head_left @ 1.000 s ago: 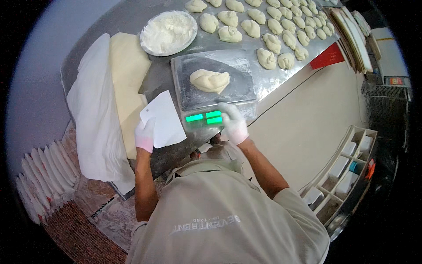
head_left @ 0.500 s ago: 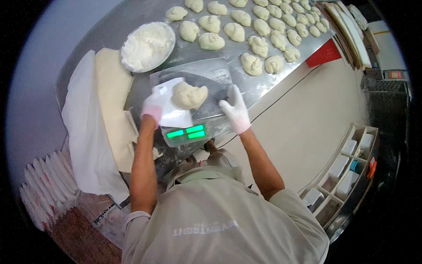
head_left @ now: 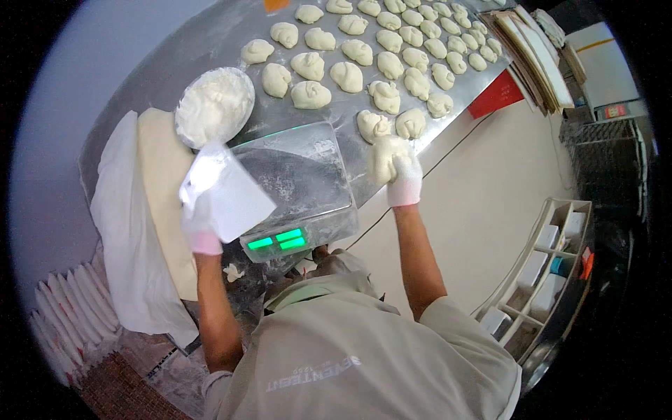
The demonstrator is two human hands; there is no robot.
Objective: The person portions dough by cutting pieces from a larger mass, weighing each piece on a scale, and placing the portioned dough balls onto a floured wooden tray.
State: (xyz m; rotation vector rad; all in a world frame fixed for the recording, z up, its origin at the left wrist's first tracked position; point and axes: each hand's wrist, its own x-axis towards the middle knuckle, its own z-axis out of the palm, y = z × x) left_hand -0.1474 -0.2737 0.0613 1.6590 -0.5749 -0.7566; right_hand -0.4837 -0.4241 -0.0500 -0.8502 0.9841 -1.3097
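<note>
My gloved left hand (head_left: pixel 201 220) grips a white dough scraper (head_left: pixel 238 203), held over the left edge of a digital scale (head_left: pixel 308 175) with green lit displays. Nothing lies on the scale's metal plate. My gloved right hand (head_left: pixel 406 185) is closed on a piece of dough (head_left: pixel 383 157) at the table's right edge. That piece is right by two other dough pieces on the metal table. Left of the scraper lies a long slab of dough (head_left: pixel 161 189), partly covered by a white sheet (head_left: pixel 126 238).
A bowl of flour (head_left: pixel 215 105) stands behind the scraper. Rows of dough pieces (head_left: pixel 308 66) spread over the far table (head_left: pixel 175 52). Beyond the right edge are a red box (head_left: pixel 497 94), stacked boards (head_left: pixel 528 63) and a divided rack (head_left: pixel 539 273). A dark cable crosses the floor.
The dough piece has left the scale and moved right in my right hand, which was open before. My left hand has drawn the scraper left, off the plate's middle. The view has shifted.
</note>
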